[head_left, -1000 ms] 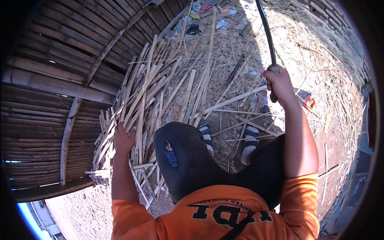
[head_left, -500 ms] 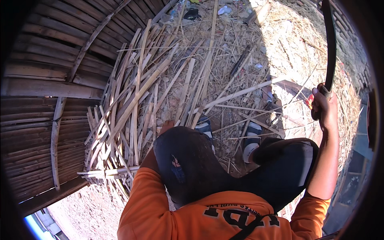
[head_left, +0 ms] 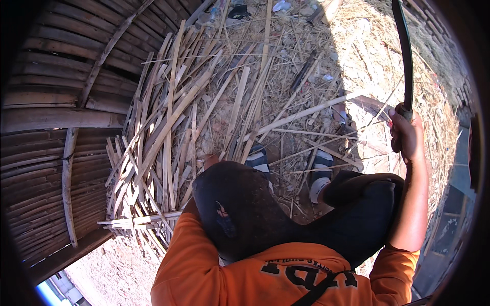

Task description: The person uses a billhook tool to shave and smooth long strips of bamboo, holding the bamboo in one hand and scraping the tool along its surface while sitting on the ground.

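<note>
My right hand (head_left: 409, 133) is closed round the handle of a machete (head_left: 406, 56), raised off to the right. Its long, dark, slightly curved blade points up and away from me. Only a small part of my left hand (head_left: 211, 160) shows past my bent left knee (head_left: 229, 204); the fingers are hidden, so whether it grips anything cannot be made out. Close to that hand lie long split bamboo strips (head_left: 168, 137), heaped loosely on the ground to the left. A pale strip (head_left: 306, 113) slants across the ground beyond my feet.
A slatted bamboo wall (head_left: 41, 168) rises at the left. My feet, in striped footwear (head_left: 321, 166), stand among chips and thin splinters. Straw-like litter (head_left: 377, 56) covers the sunlit ground at the right. A black scrap (head_left: 239, 11) lies at the far side.
My right hand and the machete have shifted a little to the left, the blade tilting slightly. The view has moved slightly too. My left hand stays by the knee.
</note>
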The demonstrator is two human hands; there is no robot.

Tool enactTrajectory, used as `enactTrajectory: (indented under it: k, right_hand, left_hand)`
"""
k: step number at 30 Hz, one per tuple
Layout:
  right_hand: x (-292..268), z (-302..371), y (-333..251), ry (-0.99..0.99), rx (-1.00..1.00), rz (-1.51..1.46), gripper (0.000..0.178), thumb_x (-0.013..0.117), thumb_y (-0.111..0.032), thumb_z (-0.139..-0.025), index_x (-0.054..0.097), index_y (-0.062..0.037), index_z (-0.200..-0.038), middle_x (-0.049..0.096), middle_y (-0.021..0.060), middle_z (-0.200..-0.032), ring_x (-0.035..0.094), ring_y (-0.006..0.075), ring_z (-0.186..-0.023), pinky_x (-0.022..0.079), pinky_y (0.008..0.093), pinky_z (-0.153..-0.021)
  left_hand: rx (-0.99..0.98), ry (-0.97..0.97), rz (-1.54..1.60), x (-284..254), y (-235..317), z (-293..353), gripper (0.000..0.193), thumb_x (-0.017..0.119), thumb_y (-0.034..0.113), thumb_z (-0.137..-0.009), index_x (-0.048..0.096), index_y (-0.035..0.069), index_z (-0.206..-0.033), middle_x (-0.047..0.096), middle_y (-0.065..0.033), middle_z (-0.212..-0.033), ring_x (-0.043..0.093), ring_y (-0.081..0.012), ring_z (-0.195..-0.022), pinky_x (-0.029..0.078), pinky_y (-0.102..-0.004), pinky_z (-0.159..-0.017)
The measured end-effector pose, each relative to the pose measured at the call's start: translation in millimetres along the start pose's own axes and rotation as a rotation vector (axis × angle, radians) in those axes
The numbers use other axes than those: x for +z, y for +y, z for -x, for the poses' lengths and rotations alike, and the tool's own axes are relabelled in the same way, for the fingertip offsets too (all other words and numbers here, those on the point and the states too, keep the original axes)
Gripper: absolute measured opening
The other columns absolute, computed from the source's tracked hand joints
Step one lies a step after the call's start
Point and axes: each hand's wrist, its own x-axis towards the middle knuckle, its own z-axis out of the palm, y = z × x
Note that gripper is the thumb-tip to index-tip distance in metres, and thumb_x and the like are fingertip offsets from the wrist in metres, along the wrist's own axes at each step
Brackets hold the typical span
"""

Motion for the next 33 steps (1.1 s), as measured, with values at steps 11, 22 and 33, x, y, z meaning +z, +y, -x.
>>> enactTrajectory:
  k: [11, 22, 33]
  right_hand:
    - [5.7, 13.6, -12.7, -0.071, -0.091, 0.096, 0.019, 0.076, -0.02, -0.092, 0.059, -0.0105, -0.094, 0.051, -0.0057, -0.069, 0.045, 0.0054, -0.057, 0.035, 0.0239, -0.051]
    - [3.6, 23.4, -18.6, -0.048, -0.096, 0.017, 0.021, 0.077, -0.021, -0.091, 0.059, -0.011, -0.093, 0.049, -0.0058, -0.067, 0.045, 0.0054, -0.055, 0.035, 0.024, -0.049]
    - [0.7, 21.4, -15.8, -0.109, -0.128, 0.077, 0.025, 0.078, -0.024, -0.089, 0.059, -0.0097, -0.09, 0.05, -0.0055, -0.067, 0.044, 0.0051, -0.054, 0.035, 0.0241, -0.05]
  left_hand:
    - [0.115, 0.209, 0.189, -105.4, 25.4, 50.9, 0.041, 0.061, 0.033, -0.099, 0.056, 0.002, -0.126, 0.07, -0.0293, -0.102, 0.067, -0.0478, -0.099, 0.051, -0.0547, -0.087]
    - [0.234, -0.207, 0.511, -175.2, 53.1, 44.1, 0.041, 0.071, 0.033, -0.093, 0.064, -0.003, -0.113, 0.071, -0.0186, -0.095, 0.069, -0.0251, -0.087, 0.053, -0.0376, -0.077]
    - [0.289, 0.091, 0.259, -128.8, 68.3, 48.1, 0.046, 0.067, 0.043, -0.097, 0.065, -0.002, -0.106, 0.071, -0.0219, -0.088, 0.071, -0.0402, -0.089, 0.053, -0.0493, -0.077]
